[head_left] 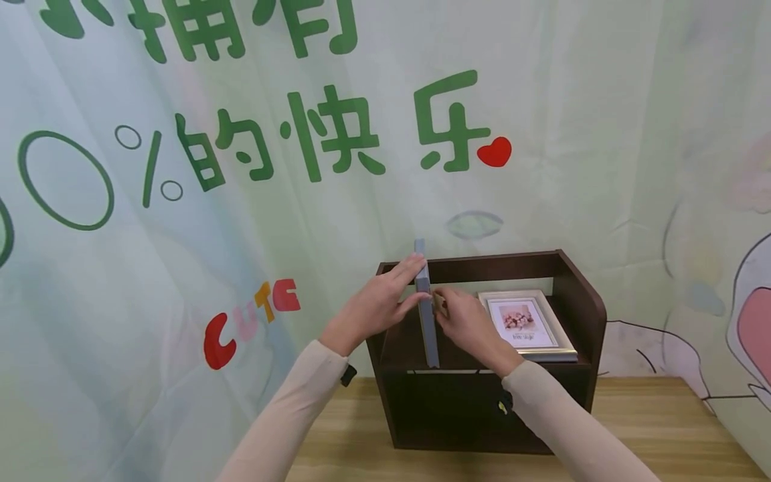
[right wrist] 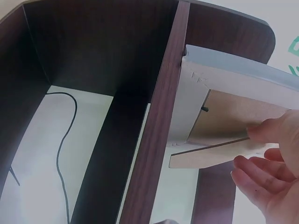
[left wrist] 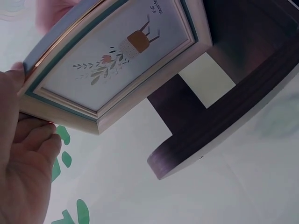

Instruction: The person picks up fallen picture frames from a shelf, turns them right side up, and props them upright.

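One upright picture frame at the left part of a dark shelf, left hand with its grip closed on the edge, right hand with its grip pinching the back flap, second frame lying face up at right

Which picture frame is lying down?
The face-up frame at the right of the shelf unit. The other frame is held upright by the left hand.
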A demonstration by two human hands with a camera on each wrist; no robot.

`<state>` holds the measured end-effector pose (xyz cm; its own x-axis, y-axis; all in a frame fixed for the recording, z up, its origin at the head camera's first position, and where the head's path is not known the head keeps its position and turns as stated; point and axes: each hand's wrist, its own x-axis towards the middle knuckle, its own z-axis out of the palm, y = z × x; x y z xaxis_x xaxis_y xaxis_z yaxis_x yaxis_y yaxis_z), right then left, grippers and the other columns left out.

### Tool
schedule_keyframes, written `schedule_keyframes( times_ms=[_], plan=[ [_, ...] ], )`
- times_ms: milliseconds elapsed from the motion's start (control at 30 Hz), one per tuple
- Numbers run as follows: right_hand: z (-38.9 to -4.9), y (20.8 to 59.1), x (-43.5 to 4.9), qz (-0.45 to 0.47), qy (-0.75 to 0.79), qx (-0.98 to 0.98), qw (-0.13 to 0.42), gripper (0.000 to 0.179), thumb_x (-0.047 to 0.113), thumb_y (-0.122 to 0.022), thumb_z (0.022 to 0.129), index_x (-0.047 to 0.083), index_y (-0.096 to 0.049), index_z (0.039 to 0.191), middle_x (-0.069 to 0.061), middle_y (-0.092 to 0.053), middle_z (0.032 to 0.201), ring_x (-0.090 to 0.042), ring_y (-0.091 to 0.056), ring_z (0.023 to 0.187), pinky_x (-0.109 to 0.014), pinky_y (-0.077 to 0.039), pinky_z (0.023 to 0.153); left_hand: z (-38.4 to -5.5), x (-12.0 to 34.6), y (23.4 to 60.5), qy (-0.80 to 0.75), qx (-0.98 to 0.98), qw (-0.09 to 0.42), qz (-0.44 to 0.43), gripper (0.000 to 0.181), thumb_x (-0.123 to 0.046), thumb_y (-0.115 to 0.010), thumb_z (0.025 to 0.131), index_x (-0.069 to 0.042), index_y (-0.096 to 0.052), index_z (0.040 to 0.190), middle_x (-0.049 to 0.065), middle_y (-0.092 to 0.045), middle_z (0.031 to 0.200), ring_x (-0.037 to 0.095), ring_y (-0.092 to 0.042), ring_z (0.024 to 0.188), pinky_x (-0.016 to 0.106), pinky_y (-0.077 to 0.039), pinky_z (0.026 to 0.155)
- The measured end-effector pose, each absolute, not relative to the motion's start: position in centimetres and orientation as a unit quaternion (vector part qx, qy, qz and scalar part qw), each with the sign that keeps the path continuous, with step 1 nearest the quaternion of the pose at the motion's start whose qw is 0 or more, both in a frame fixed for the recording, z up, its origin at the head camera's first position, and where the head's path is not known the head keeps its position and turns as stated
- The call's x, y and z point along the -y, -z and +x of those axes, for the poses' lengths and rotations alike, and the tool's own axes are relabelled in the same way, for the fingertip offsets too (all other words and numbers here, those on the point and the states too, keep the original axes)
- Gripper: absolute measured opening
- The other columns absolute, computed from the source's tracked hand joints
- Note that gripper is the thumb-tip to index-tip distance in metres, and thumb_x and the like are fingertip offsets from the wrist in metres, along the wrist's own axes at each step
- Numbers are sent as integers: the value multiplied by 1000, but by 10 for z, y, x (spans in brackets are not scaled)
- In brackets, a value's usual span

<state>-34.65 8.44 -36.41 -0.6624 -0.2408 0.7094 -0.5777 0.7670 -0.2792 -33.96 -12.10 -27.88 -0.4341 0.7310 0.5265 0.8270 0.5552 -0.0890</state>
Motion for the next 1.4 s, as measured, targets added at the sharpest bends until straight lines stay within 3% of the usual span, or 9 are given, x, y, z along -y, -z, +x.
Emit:
schedule_keyframes(
  times_ms=[200,567,733,900,1200,1400],
  plan=[
    [-347,365,-85,239,-245,871,353,35,4,-80,89,-1,-69,121,-14,-77,100,-28,-75,85,-44,-63,73,-340,122,279,97,837,267,-468,64,-28,-66,105,3,-44,157,24,-48,161,33,-58,141,41,-55,110],
    [-347,375,-87,257,-238,846,401,36,1,-79,87,5,-71,123,-11,-79,93,-24,-74,73,-42,-60,65,-338,117,281,100,840,257,-466,64,-27,-66,105,3,-44,157,22,-47,162,31,-49,150,41,-51,115],
    [-346,375,-93,275,-230,839,409,34,-2,-78,85,4,-71,118,-7,-75,82,-16,-63,63,-37,-57,60,-338,115,280,102,839,259,-468,65,-28,-67,104,2,-45,157,22,-48,162,31,-50,149,41,-50,115],
    [-346,373,-99,272,-219,839,418,22,-3,-77,85,5,-71,104,-4,-69,70,-11,-53,57,-35,-52,56,-340,107,277,98,835,259,-476,63,-28,-66,105,1,-46,156,20,-49,162,30,-52,148,40,-51,115],
    [-346,374,-111,253,-200,852,414,17,-2,-81,82,3,-70,94,-8,-72,70,-21,-66,59,-38,-55,57,-343,86,271,70,843,235,-479,61,-29,-63,107,-2,-44,158,17,-46,165,28,-50,150,38,-49,118],
    [-344,376,-116,241,-198,857,411,17,-2,-80,82,4,-70,94,-9,-71,68,-21,-64,57,-40,-54,55,-347,75,275,74,836,228,-493,57,-26,-63,107,-1,-47,156,18,-46,164,30,-66,133,39,-53,113]
  ],
)
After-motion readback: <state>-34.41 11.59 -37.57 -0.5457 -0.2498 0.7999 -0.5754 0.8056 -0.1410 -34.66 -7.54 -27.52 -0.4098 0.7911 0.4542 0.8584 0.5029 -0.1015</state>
